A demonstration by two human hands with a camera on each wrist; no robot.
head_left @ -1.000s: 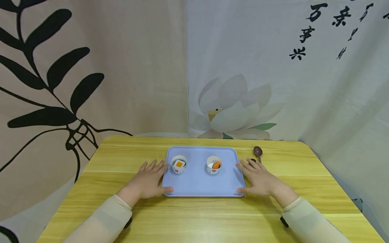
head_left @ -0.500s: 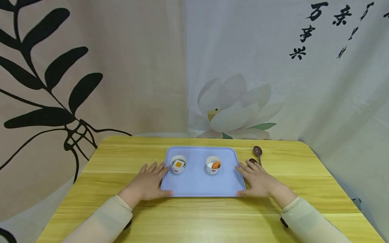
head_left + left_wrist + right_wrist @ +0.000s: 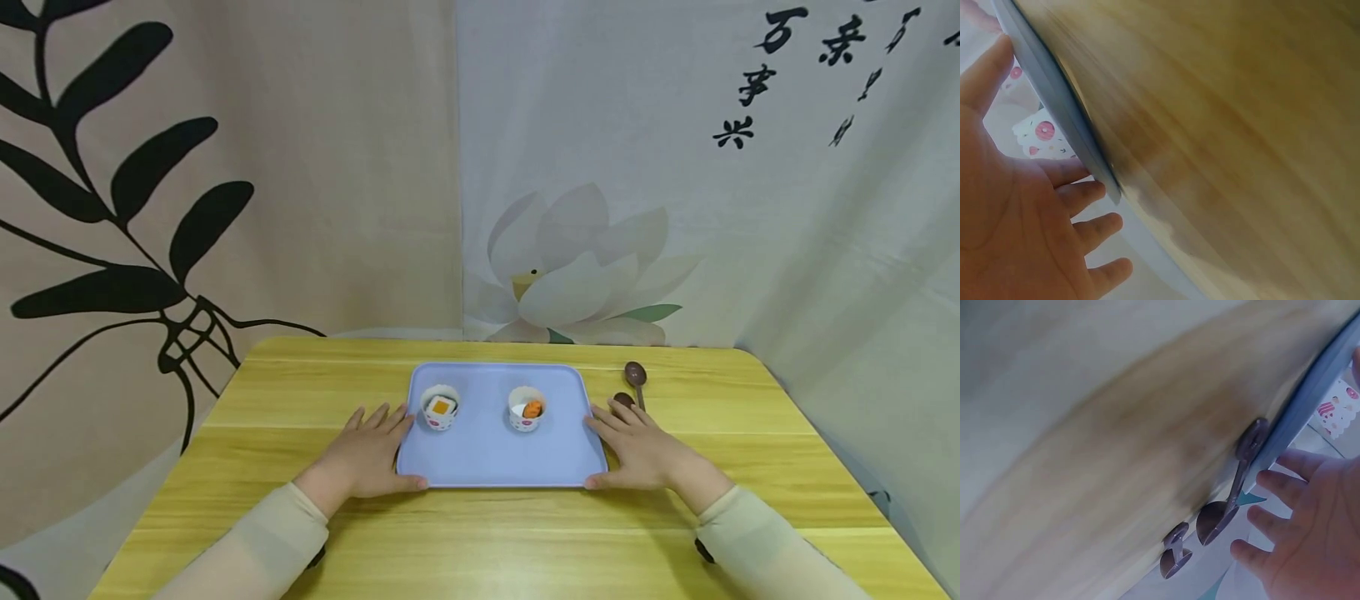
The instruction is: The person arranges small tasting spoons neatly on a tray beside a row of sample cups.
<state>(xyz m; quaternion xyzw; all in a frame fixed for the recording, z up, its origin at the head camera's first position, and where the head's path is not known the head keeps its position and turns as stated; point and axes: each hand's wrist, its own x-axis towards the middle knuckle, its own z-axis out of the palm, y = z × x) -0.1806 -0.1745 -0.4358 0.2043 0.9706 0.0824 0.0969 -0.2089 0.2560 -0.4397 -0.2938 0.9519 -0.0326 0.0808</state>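
Note:
A pale lavender rectangular tray (image 3: 495, 462) lies on the wooden table, with one hand at each short side. My left hand (image 3: 367, 457) has its fingers spread along the left edge and its thumb at the near left corner. Mirroring it on the right edge, my right hand (image 3: 641, 452) touches the rim with fingers extended. Two small patterned paper cups stand upright on the tray. Inside the left cup (image 3: 439, 422) is a white square piece with an orange-yellow centre (image 3: 442, 406). The right cup (image 3: 524, 422) holds an orange lump (image 3: 533, 408).
Beyond my right fingers lies a dark brown spoon (image 3: 635, 374); a second spoon (image 3: 622, 399) is partly covered by that hand in the head view. Both spoons show close beside the tray rim (image 3: 1319, 390) in the right wrist view. Printed curtains (image 3: 360, 208) hang behind the table.
The tray and cups stay practically in place. My right fingers have drawn back slightly toward me, uncovering more of the second spoon's bowl. The left hand has barely shifted.

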